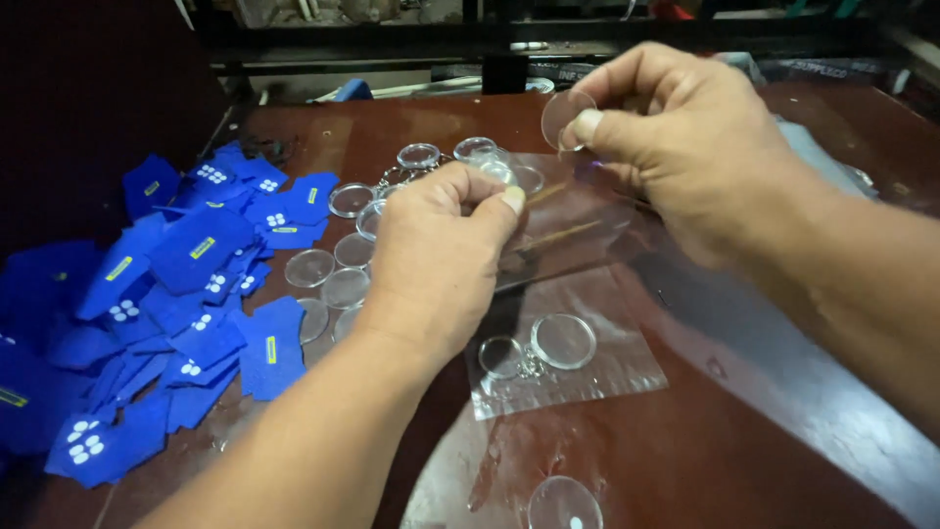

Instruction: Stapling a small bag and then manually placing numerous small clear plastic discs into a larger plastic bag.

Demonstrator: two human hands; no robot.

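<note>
Dark reddish-brown wooden worktable [783, 431], worn and scratched, fills the view from a head camera looking down, with a dim metal rack behind it.

Near the table's middle, the person's left hand [441, 260] is curled into a loose fist, thumb and forefinger pressed together on a small clear round plastic keychain shell [496, 168] held at the fingertips. What exactly lies between the fingers is partly hidden, so it may be only one half of the shell.

Just right of and above the left hand, the right hand [676, 147] is raised off the table, its thumb and fingers pinching a thin clear round plastic disc [565, 118] by its edge, face toward the camera.

Below the left hand, a flat transparent plastic bag [587, 377] lies on the table, and on it rests a finished clear round keychain with a metal ring [548, 345].

Left of the left hand, and partly behind it, a scatter of loose clear round shells [333, 274] covers the table. Farther left, a heap of bright blue shaped felt pieces with white dots and yellow marks [166, 313] spreads to the table edge.

At the bottom edge, another clear round disc [565, 504] lies alone.
</note>
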